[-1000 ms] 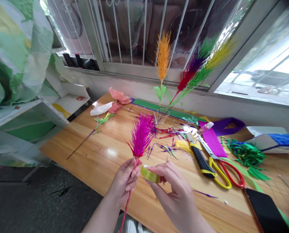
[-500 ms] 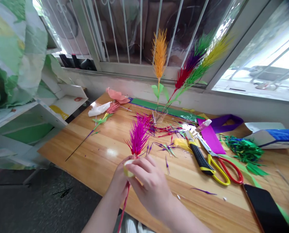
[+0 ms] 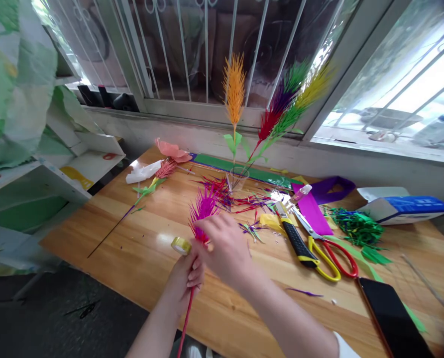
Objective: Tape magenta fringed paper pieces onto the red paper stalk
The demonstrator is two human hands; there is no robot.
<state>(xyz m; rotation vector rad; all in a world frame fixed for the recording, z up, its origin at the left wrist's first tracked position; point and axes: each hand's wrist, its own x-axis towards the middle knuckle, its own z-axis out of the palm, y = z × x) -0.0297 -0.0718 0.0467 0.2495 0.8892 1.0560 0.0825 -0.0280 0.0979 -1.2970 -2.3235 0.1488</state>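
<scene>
My left hand (image 3: 182, 281) grips the red stem (image 3: 184, 318) of a magenta paper plume (image 3: 203, 206), just under its spiky head. My right hand (image 3: 225, 248) crosses over the left and covers the base of the plume. It holds a small roll of yellow-green tape (image 3: 180, 244) out to the left of the stem, its fingertips on the roll's right side. Both hands hover above the front part of the wooden table (image 3: 140, 258).
A glass (image 3: 239, 177) at the back holds orange, red, purple, green and yellow plumes. A utility knife (image 3: 294, 238), red and yellow scissors (image 3: 328, 253), purple paper (image 3: 313, 211), green scraps (image 3: 356, 228), a phone (image 3: 391, 318) and a box (image 3: 401, 209) lie to the right. A finished stem (image 3: 140, 199) lies left.
My right hand has carried the tape roll from the right of the stem, across its front, to the left side. The plume has tipped a little away from me.
</scene>
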